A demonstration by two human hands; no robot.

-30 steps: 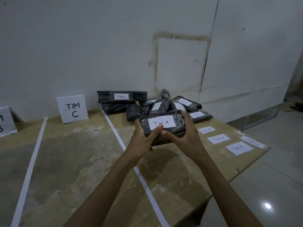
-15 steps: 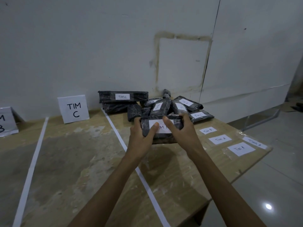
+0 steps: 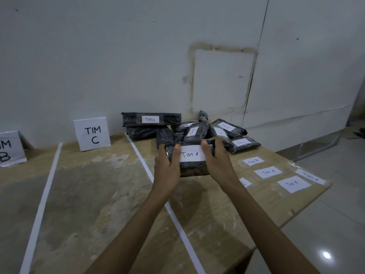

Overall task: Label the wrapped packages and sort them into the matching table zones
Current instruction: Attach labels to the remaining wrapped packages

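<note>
Two-handed grip: left hand (image 3: 166, 168) and right hand (image 3: 218, 160) curl round package (image 3: 194, 170); best to press TIM A label (image 3: 192, 156) flat, centre outward.

I see a pale grey wall (image 3: 118, 56) behind, marked with a stained rectangular outline (image 3: 191, 80) and a thin dark seam (image 3: 262, 26). The worn wooden table (image 3: 88, 194) stands against it. The glossy floor (image 3: 335, 220) at right carries one bright glare (image 3: 326, 255).
</note>
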